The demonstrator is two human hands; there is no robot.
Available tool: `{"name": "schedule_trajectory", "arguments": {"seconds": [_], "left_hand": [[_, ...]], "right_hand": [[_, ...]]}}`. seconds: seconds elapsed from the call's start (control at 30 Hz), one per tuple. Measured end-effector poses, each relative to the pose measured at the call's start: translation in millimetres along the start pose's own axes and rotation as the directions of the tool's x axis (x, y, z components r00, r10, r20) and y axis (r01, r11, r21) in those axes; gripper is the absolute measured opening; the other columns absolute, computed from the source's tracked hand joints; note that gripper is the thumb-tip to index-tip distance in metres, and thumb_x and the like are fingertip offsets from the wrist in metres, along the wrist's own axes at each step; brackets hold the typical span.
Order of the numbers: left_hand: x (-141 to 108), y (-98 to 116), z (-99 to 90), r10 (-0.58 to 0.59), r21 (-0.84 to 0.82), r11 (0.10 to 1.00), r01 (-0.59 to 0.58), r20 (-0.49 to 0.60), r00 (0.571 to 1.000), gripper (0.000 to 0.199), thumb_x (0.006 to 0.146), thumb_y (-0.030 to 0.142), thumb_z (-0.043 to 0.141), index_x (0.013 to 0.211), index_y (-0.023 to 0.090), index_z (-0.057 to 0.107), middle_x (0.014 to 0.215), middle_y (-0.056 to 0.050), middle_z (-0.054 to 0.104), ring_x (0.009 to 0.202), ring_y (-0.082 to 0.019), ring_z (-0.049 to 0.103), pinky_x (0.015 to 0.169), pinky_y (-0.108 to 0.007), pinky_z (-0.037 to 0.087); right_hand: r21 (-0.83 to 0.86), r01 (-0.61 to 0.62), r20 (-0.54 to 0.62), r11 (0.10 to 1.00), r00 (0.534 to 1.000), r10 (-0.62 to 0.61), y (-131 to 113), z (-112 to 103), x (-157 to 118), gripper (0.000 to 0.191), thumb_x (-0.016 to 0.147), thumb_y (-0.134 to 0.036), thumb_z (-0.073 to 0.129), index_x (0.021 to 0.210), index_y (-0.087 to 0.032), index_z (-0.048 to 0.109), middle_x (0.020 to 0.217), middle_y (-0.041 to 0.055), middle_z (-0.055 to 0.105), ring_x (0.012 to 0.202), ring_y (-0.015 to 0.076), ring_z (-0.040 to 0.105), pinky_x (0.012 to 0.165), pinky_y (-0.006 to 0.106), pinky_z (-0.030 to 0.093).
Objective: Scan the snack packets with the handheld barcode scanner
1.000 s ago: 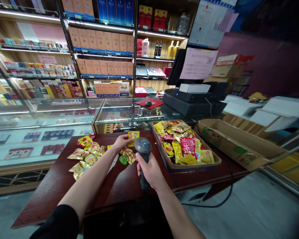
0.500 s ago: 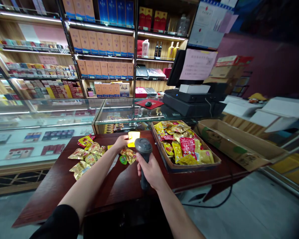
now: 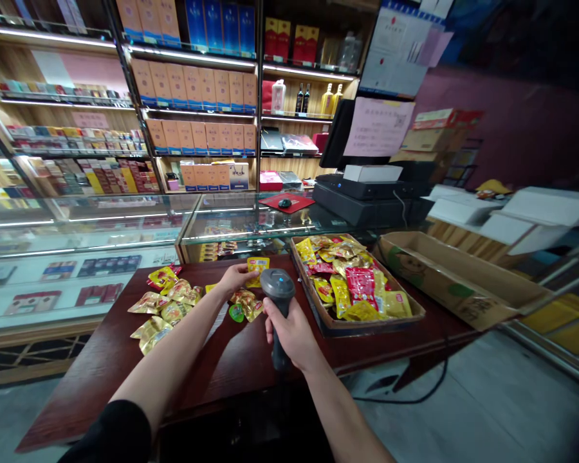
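Note:
My left hand (image 3: 237, 280) pinches a small yellow snack packet (image 3: 259, 267) by its edge, holding it up above the dark wooden table (image 3: 231, 373). Wrapped round the handle of a black barcode scanner (image 3: 278, 288), my right hand (image 3: 292, 331) keeps its head pointed towards the packet; a small blue light shows on top. Beneath and beside the left hand lie gold snack packets (image 3: 247, 303) and a green round piece (image 3: 236, 313). More gold and yellow packets (image 3: 176, 301) are spread on the table left of my left forearm.
A shallow cardboard box (image 3: 325, 319) full of yellow, red and gold packets stands right of the scanner. Beyond it is a longer open carton (image 3: 444, 283). Behind the table run a glass display counter (image 3: 231, 218), a mouse (image 3: 284, 203) and a monitor (image 3: 338, 135). A black cable (image 3: 415, 400) hangs at right.
The bright light that lit the yellow packet half a second ago is gone, and a blue light now shows on the scanner. Both hands keep their holds; the view has shifted slightly.

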State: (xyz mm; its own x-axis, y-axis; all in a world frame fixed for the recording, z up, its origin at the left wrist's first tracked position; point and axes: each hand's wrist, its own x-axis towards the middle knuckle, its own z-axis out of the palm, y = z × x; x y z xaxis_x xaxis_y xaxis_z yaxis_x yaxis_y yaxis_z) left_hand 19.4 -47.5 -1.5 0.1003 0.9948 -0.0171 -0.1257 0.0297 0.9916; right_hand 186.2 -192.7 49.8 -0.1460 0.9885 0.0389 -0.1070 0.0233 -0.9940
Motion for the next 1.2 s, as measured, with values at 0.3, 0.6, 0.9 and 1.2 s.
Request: {"name": "schedule_trajectory", "arguments": {"seconds": [0.3, 0.6, 0.9, 1.2], "left_hand": [[26.7, 10.6, 37.7, -0.029, -0.024, 0.999, 0.032, 0.108, 0.994, 0.052, 0.052, 0.041, 0.084, 0.093, 0.012, 0.071, 0.091, -0.011, 0.073, 0.082, -0.023, 0.068, 0.080, -0.034, 0.052], [63.4, 40.6, 104.4, -0.018, 0.028, 1.000, 0.013, 0.196, 0.981, 0.053, 0.055, 0.043, 0.083, 0.095, 0.012, 0.068, 0.097, -0.012, 0.071, 0.087, -0.024, 0.067, 0.082, -0.034, 0.051], [69.1, 59.0, 170.2, -0.069, 0.036, 0.998, 0.059, 0.413, 0.908, 0.047, 0.059, 0.037, 0.082, 0.099, 0.016, 0.067, 0.095, -0.009, 0.072, 0.084, -0.022, 0.068, 0.078, -0.032, 0.052], [62.0, 66.6, 202.2, -0.097, 0.054, 0.995, 0.081, 0.498, 0.862, 0.045, 0.063, 0.034, 0.079, 0.104, 0.020, 0.068, 0.094, -0.009, 0.071, 0.090, -0.024, 0.066, 0.079, -0.033, 0.051]], "right_hand": [[0.028, 0.009, -0.107, 1.000, 0.994, -0.006, -12.9, -37.7, 4.5, 0.040, 0.078, -0.055, 0.059, 0.097, -0.021, 0.049, 0.053, -0.0055, 0.054, 0.037, 0.0095, 0.048, 0.038, 0.021, 0.038], [0.090, 0.025, -0.280, 0.996, 0.960, 0.001, -50.8, -115.6, 22.1, 0.041, 0.075, -0.056, 0.062, 0.083, -0.018, 0.049, 0.047, -0.0064, 0.050, 0.036, 0.0093, 0.047, 0.037, 0.021, 0.037], [0.253, 0.045, -0.309, 0.966, 0.950, 0.037, -67.1, -203.3, 30.0, 0.040, 0.074, -0.056, 0.063, 0.081, -0.018, 0.052, 0.051, -0.0040, 0.053, 0.040, 0.0100, 0.050, 0.041, 0.021, 0.038], [0.567, -0.042, -0.096, 0.823, 0.988, 0.117, -73.4, -275.1, 35.5, 0.031, 0.082, -0.047, 0.057, 0.082, -0.017, 0.061, 0.077, 0.0028, 0.056, 0.049, 0.0058, 0.038, 0.040, 0.016, 0.031]]}}
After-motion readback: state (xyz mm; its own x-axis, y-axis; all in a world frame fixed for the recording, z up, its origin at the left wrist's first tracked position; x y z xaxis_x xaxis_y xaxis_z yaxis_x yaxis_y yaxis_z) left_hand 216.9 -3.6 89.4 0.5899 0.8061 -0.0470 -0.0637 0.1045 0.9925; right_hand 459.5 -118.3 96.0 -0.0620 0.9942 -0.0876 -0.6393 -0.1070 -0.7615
